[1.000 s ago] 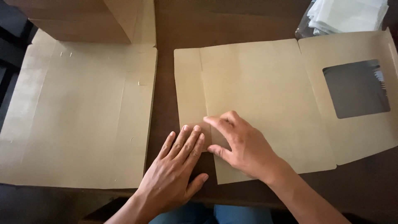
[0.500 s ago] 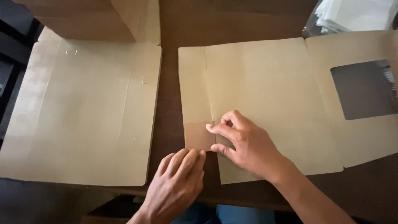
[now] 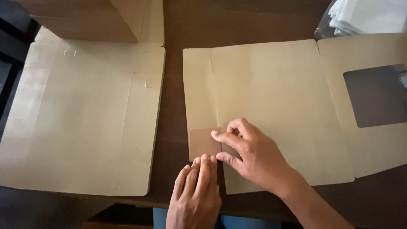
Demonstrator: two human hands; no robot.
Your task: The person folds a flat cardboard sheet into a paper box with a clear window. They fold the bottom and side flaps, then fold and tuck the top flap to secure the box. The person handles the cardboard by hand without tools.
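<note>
Two hands at the near edge: your left hand (image 3: 196, 193), fingers flat and together, has slid back toward you, fingertips now at the folded corner flap (image 3: 204, 143). Your right hand (image 3: 250, 154), fingers curled, still pinches that flap on the flat windowed carton blank (image 3: 275, 97). The flap looks newly turned over, darker than a second ago. Farther left: plain cardboard sheet (image 3: 85, 114); beyond, cardboard box (image 3: 89, 19).

The light is soft and fairly dim, falling from above and leaving the dark desk (image 3: 174, 127) murky. The cardboard sheets (image 3: 85, 114) look evenly lit, without glare. Faint shadows sit under the hands (image 3: 254, 157). Focus is reasonably sharp; the far right corner looks slightly washed out.
</note>
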